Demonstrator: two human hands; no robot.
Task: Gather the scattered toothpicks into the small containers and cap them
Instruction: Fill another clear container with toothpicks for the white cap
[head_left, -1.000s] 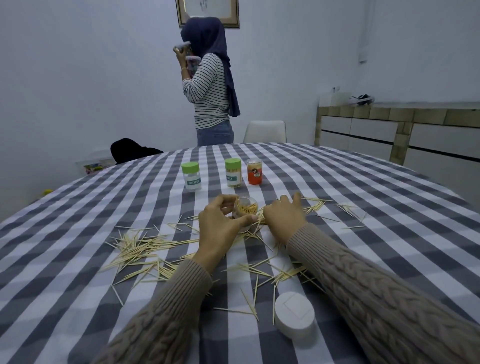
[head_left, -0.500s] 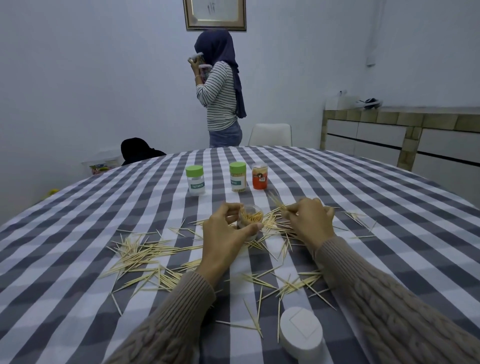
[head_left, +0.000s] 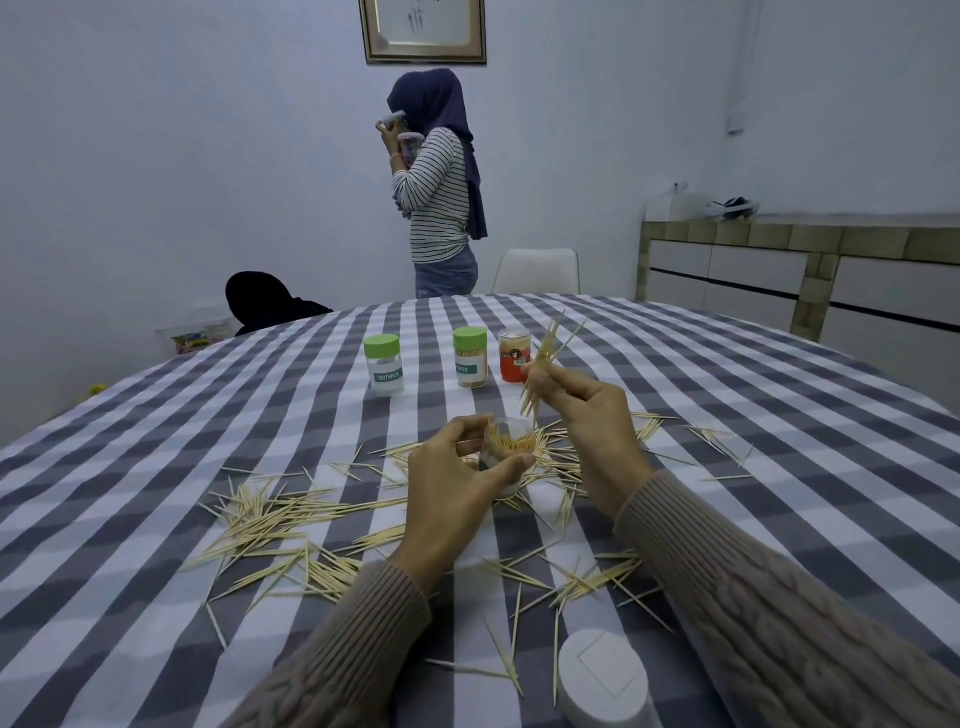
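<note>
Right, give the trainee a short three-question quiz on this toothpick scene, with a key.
1. True or false: the right hand pinches a bundle of toothpicks above the open jar.
2. How many capped jars stand in the far row? A) two B) three C) five
3. Fill in: the left hand grips the open ____.

Key:
1. True.
2. B: two green-capped jars and an orange jar.
3. Jar. The white cap lies apart on the cloth, near the camera.
</note>
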